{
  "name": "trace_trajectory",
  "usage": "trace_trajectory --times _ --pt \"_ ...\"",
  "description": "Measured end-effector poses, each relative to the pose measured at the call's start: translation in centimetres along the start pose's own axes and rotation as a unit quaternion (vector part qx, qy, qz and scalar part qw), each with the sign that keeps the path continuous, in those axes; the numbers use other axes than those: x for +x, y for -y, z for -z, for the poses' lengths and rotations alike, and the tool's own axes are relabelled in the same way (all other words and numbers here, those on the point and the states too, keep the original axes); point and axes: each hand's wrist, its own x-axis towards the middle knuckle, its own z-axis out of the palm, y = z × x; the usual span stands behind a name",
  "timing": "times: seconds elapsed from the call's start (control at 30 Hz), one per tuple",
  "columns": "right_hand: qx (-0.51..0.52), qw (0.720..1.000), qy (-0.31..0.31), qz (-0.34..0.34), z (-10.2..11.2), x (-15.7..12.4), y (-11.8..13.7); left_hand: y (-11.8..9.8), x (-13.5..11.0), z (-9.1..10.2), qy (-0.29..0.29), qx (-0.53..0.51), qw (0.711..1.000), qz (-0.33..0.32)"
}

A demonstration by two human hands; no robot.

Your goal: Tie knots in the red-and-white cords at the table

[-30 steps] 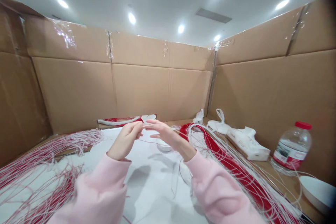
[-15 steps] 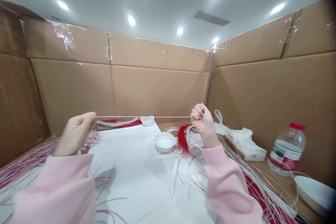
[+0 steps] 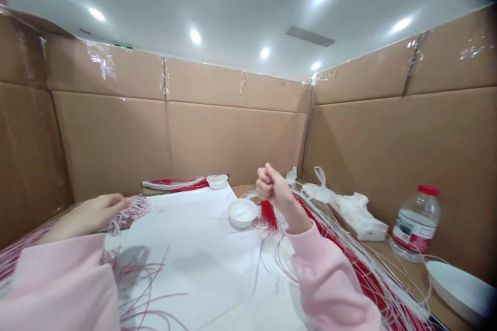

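Note:
My left hand [image 3: 89, 213] is low at the left, palm down, with its fingers stretched out just over the knotted ends of a bundle of red and white cords [image 3: 135, 211]. Whether its fingertips touch the cords I cannot tell. My right hand [image 3: 272, 186] is raised right of the middle, its fingers closed in a fist; what they hold, if anything, is hidden. Behind and below that fist hang red threads [image 3: 268, 217]. A white bowl [image 3: 243, 213] stands to the left of these threads on a white sheet [image 3: 186, 253].
A second small white bowl [image 3: 217, 181] sits at the back beside a long tray of red and white cords [image 3: 178, 184]. On the right lie more cords [image 3: 373, 279], a tissue pack [image 3: 361, 217], a red-capped bottle [image 3: 415, 225] and a white dish [image 3: 458, 287]. Cardboard walls [image 3: 233, 134] surround the table.
The white cord stretched between my two fists no longer shows. My left hand has opened and moved down and left to the cord bundle; my right fist has moved left and slightly down.

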Motion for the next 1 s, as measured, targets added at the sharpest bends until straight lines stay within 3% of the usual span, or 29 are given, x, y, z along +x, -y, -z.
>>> trace_trajectory --times 0.03,0.1,0.2,0.3,0.47,0.7,0.87,1.0 --pt "-0.023 0.999 0.03 -0.03 -0.6 0.1 -0.7 -1.6 -0.7 -0.3 0.018 -0.03 0.999 -0.033" --pt "-0.059 0.991 0.086 -0.083 -2.0 0.2 -2.1 -5.3 -2.4 -0.8 -0.005 -0.117 0.984 -0.131" --pt "-0.089 0.978 0.138 -0.129 -3.9 0.1 -3.9 -10.4 -4.9 -1.8 0.021 -0.239 0.942 -0.234" --pt "-0.115 0.966 0.165 -0.161 -5.1 -0.1 -5.2 -13.5 -6.3 -3.3 0.062 -0.304 0.905 -0.291" --pt "-0.095 0.956 0.175 -0.216 -5.6 0.1 -7.2 -14.7 -6.4 -5.5 0.113 -0.361 0.864 -0.333" --pt "-0.248 0.923 0.203 -0.211 -5.7 0.2 -8.8 -15.2 -6.5 -6.1 0.142 -0.374 0.866 -0.301" --pt "-0.267 0.887 0.268 -0.264 -5.5 0.2 -10.1 -15.5 -7.2 -7.0 0.213 -0.351 0.862 -0.299" --pt "-0.275 0.861 0.312 -0.292 -5.4 0.0 -11.2 -15.7 -7.5 -7.7 0.19 -0.4 0.846 -0.297"
